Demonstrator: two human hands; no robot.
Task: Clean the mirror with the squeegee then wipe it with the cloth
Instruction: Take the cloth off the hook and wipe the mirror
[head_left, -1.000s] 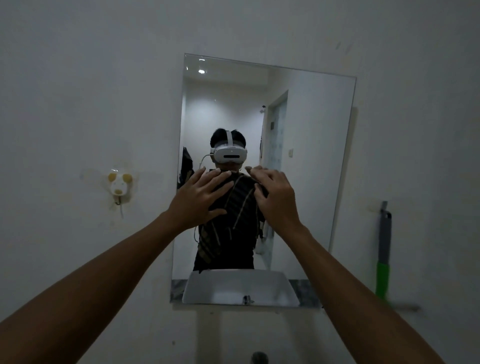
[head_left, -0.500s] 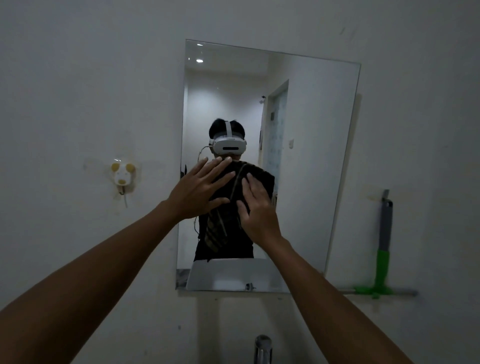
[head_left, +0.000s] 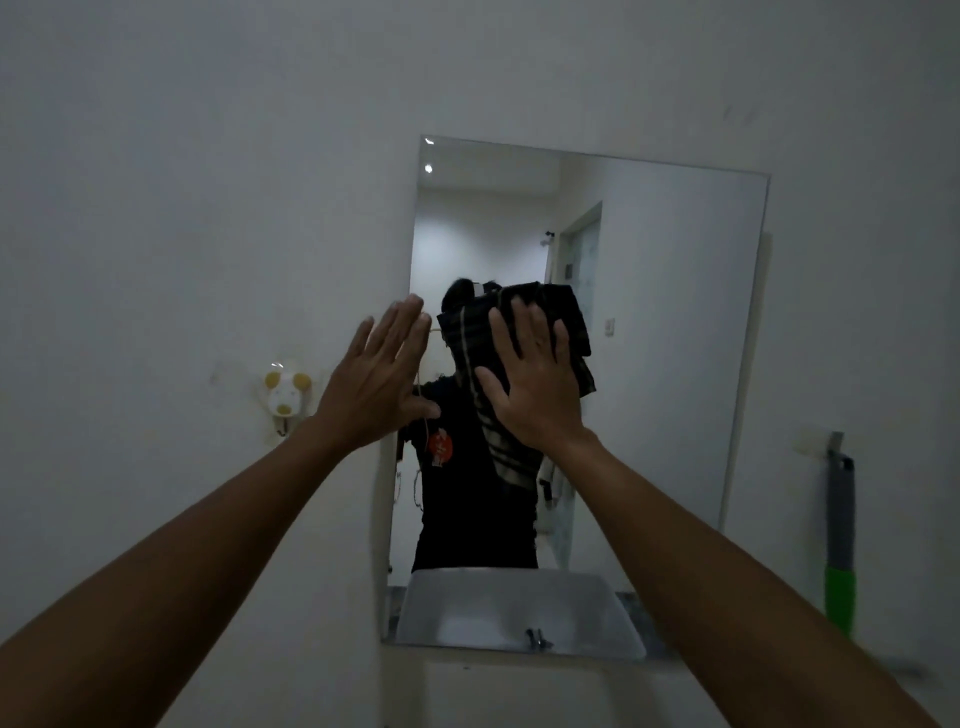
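Observation:
A rectangular mirror (head_left: 665, 322) hangs on the white wall. My right hand (head_left: 535, 384) presses a dark cloth with pale stripes (head_left: 478, 343) flat against the glass near its middle; the cloth's lower end hangs below my palm. My left hand (head_left: 374, 384) is flat and empty, fingers together, over the mirror's left edge, clear of the cloth. The squeegee (head_left: 840, 540), grey with a green grip, hangs on the wall to the right of the mirror; its blade end is blurred at the frame's lower right.
A small white and yellow animal-shaped hook (head_left: 283, 397) sticks to the wall left of the mirror. The mirror reflects a person in dark clothes, a washbasin and a door.
The cloth has slid up the glass under my right hand. My left hand has come off the cloth and moved left to the mirror's edge. The view has shifted, with the mirror now lower and further right.

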